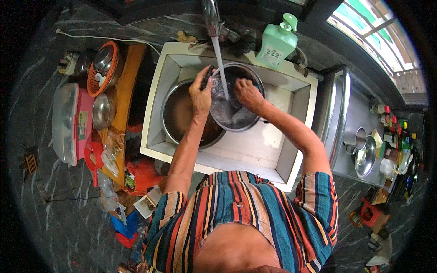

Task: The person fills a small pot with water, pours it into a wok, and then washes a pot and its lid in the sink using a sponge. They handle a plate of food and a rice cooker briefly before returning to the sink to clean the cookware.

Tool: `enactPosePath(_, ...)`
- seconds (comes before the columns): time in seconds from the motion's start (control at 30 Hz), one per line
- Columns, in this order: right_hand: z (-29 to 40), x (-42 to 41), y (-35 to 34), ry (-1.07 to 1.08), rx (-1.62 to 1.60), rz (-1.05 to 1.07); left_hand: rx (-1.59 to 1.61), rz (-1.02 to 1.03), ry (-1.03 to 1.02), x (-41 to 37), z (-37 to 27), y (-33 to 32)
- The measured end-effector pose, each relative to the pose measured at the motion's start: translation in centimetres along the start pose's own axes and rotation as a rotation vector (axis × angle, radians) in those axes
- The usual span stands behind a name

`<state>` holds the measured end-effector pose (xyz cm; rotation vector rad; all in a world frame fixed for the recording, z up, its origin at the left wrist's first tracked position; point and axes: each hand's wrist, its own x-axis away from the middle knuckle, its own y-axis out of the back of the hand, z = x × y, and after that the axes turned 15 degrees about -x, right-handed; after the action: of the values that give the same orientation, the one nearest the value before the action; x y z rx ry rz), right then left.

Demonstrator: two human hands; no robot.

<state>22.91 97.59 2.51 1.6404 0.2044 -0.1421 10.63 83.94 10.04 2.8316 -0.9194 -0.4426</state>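
Water runs from a metal faucet [212, 20] into a metal pot [235, 116] that is tilted in the sink. My left hand [201, 92] grips the pot's black handle [206, 77] at its left side. Inside the pot, my right hand [248, 94] is near the right wall with its fingers curled; whether it holds something cannot be told. A larger metal basin [181, 119] with brownish liquid stands at the sink's left, partly under the pot and my left forearm.
The white sink [300, 163] has a raised rim. A green pump bottle [278, 44] stands on its back edge. At left, a wooden shelf [131, 75] bears an orange basket [111, 73] and a metal bowl [103, 111]. At right, a metal counter [341, 150] holds a metal mug [358, 136].
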Motion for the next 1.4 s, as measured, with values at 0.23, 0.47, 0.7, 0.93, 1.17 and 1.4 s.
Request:
enactPosePath(0.23, 6.4, 0.6, 0.4, -0.494, -1.449, 0.305, -0.065, -0.097, 0.001, 0.5, 2.6, -0.8)
enactPosePath(0.47, 8.0, -1.9, 2.9, -0.852, -2.406, -0.507, -0.088, -0.030, 0.042, 3.0, 2.1, -1.1)
enactPosePath(0.7, 9.4, 0.7, 5.9, -0.540, -1.810, 0.014, 0.043, -0.072, 0.100, 2.8, 0.2, 1.8)
enactPosePath(0.93, 4.1, 3.9, 3.3, -0.310, -0.507, 0.178, 0.041, -0.060, 0.069, 2.0, 0.7, 2.1)
enactPosePath(1.17, 4.4, 1.9, -1.3, -0.219, -0.203, 0.036, 0.128, -0.033, 0.130, 3.3, 0.9, 1.1)
enactPosePath(1.4, 9.3, 1.5, -3.5, -0.608, -1.703, 0.273, 0.022, -0.012, 0.207, 3.4, 2.1, -0.1)
